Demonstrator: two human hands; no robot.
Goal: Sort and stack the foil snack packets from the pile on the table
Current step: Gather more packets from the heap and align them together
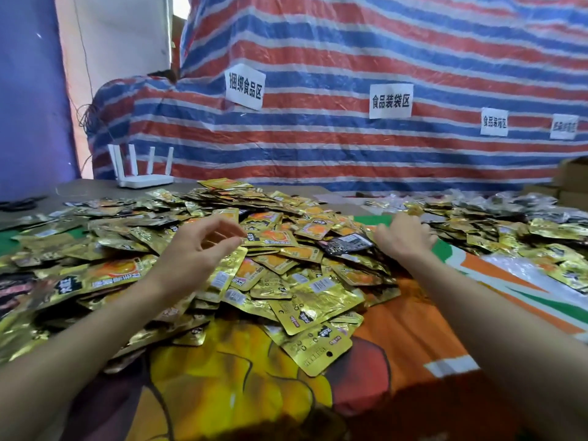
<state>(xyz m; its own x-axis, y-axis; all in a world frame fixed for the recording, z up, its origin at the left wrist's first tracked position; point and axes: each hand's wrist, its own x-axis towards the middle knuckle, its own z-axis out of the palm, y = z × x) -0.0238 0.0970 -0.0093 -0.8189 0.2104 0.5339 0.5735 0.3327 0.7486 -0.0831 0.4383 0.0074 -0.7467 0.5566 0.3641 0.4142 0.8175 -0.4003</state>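
packets (280, 249) are heaped in one broad gold pile across the middle of the table (79, 189), on a cloth (413, 329) printed in orange, yellow and green. most are seen as plain gold foil, some with an orange picture face up, others with barcodes showing. a black packet (348, 243) is spotted among them, just beside the right hand (404, 238).

now the left hand (197, 246): it is held over the pile's middle, thumb and fingers apart and loosely curved, nothing clasped, fingertips near an orange-faced packet. the right hand is laid on the pile's right edge, back up, fingers bent down among the foil; whether anything is gripped there cannot be told. both forearms are stretched in bare from the near edge.

a flatter spread (509, 230) of more packets is seen off to the right, well apart from the hands, with silvery ones at its far end. at the back left a white router (143, 173) with upright antennas is set on the table. behind it all a red, white and blue striped tarp (318, 138) is hung, and white paper labels (245, 85) with printed characters are stuck on it. cardboard boxes (572, 179) are glimpsed at the far right.
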